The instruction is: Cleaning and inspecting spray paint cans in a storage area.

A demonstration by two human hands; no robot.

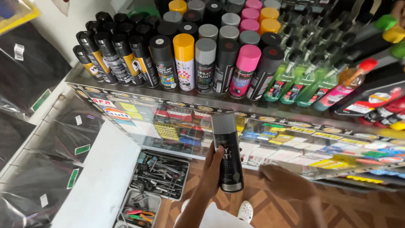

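My left hand grips a black spray can with a grey cap, held upright in front of the glass counter. My right hand hovers just right of the can, blurred, palm down, with nothing in it. Rows of spray cans with black, grey, yellow, orange and pink caps stand on the counter top above the held can. There is a gap in the front row beside the pink-capped can.
Green trigger-spray bottles stand right of the cans. Stickers and small packets fill the glass case. Two trays of hand tools lie on the wooden floor at lower left. Dark plastic-wrapped goods hang on the left wall. My white shoes show below.
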